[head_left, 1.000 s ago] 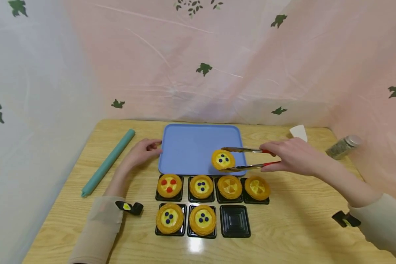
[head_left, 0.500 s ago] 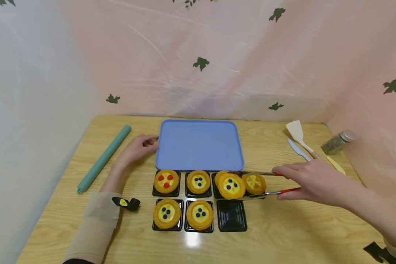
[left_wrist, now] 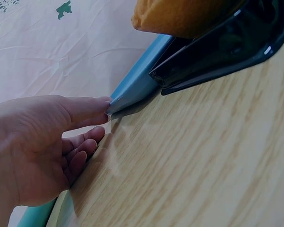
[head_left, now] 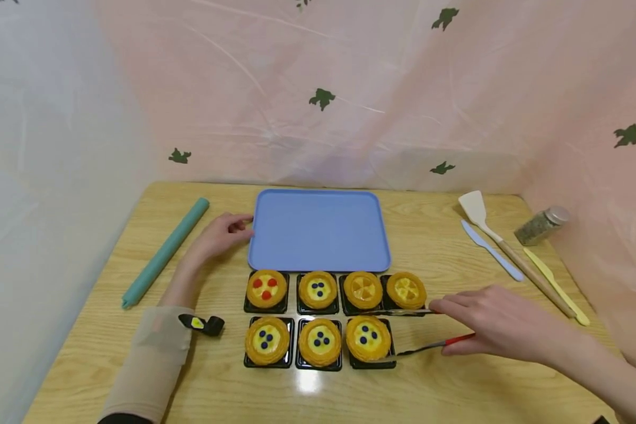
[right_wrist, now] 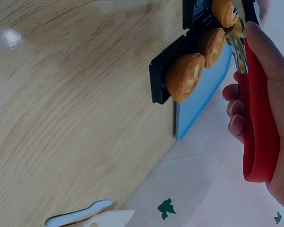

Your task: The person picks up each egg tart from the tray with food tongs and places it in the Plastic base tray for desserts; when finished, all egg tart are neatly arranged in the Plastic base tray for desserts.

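My right hand [head_left: 500,327] holds a pair of tongs with red handles [right_wrist: 260,127]. Spread apart, the tongs' arms reach around a tart with blueberries [head_left: 368,337], which sits at the black square tray [head_left: 387,362] at the front right. Whether they still press on its sides is hard to tell. My left hand [head_left: 219,238] rests its fingertips against the left edge of the blue tray [head_left: 318,229]. In the left wrist view, the left hand [left_wrist: 42,146] touches the tray's corner with extended fingers, the others loosely bent.
Behind, a strawberry tart [head_left: 267,288], a blueberry tart [head_left: 318,290] and two fruit-wedge tarts fill black trays; two more blueberry tarts stand in front. A teal roll [head_left: 166,250] lies left. At right are a spatula [head_left: 474,207], blue knife [head_left: 490,250], yellow knife [head_left: 553,282] and spice jar [head_left: 542,225].
The right hand has carried the blueberry tart in the tongs from the blue tray toward the person, down to the front-right black tray. The left hand has stayed at the tray's edge.
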